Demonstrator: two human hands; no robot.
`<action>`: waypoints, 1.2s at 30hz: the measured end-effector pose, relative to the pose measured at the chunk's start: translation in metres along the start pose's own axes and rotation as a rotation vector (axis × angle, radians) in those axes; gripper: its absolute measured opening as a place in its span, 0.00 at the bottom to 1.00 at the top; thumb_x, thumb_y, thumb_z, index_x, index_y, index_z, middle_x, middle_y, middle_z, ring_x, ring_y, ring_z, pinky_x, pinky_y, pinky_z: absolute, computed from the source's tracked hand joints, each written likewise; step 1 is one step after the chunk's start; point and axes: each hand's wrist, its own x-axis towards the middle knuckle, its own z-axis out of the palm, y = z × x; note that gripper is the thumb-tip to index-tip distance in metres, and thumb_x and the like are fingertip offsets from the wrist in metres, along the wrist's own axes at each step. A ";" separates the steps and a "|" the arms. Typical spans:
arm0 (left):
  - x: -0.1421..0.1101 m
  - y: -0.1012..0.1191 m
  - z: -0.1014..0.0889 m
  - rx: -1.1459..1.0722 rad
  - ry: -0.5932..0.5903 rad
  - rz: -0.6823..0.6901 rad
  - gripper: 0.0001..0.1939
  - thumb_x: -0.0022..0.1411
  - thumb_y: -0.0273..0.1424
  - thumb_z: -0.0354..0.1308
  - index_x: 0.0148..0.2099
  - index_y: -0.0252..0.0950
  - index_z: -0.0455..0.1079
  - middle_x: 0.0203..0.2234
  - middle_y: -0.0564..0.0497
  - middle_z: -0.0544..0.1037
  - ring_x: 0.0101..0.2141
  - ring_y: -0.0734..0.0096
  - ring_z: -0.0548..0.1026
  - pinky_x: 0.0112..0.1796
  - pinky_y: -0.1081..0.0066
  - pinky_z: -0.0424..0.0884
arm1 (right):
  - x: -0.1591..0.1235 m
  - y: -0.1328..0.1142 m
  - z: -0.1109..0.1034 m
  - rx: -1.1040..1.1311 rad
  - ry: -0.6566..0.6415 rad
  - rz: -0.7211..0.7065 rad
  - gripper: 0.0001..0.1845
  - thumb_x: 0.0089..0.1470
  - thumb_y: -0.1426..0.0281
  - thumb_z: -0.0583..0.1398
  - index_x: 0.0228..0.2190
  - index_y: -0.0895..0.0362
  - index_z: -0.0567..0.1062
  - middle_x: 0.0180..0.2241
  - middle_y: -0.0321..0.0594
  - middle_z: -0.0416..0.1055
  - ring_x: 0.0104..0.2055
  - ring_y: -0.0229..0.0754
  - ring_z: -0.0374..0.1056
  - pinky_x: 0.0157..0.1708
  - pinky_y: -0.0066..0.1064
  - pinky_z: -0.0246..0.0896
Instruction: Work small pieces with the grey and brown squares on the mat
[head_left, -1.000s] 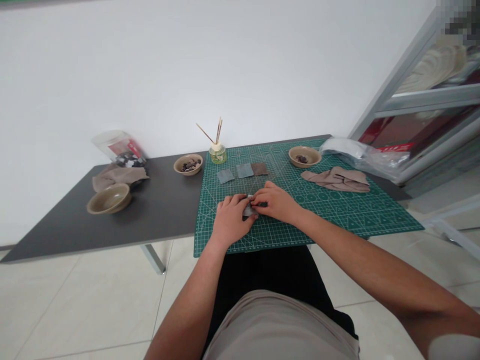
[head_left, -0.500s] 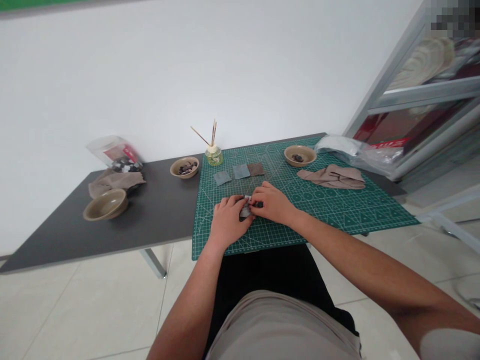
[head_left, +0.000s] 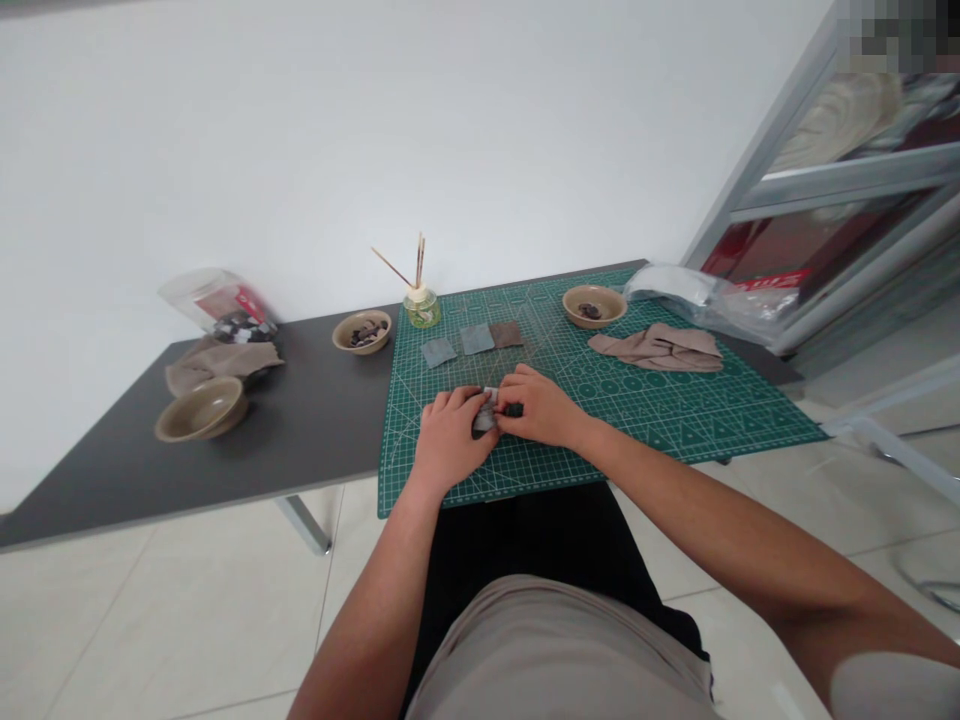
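Bowl (head_left: 342, 332) beside reed diffuser (head_left: 422, 311): dark, pale pieces (head_left: 368, 333). Second bowl (head_left: 613, 305): dark pieces (head_left: 590, 311). Left hand (head_left: 450, 435), right hand (head_left: 546, 407): fingers holding grey patch (head_left: 484, 417).

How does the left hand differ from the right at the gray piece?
Side: the left hand is at the left of the gray piece; the right hand is at its right.

Pose: the left hand's thumb spreads away from its fingers, with the piece showing between; the right hand's fingers curl, thumb and fingertips closer together.

Shared: both are bare and over the green mat.
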 end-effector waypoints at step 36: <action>0.001 -0.020 0.010 -0.416 0.321 -0.134 0.07 0.60 0.26 0.57 0.41 0.39 0.71 0.34 0.50 0.74 0.37 0.63 0.70 0.40 0.64 0.66 | 0.031 0.050 -0.064 -0.071 0.471 0.340 0.18 0.55 0.74 0.56 0.48 0.56 0.68 0.40 0.45 0.75 0.39 0.47 0.70 0.38 0.35 0.60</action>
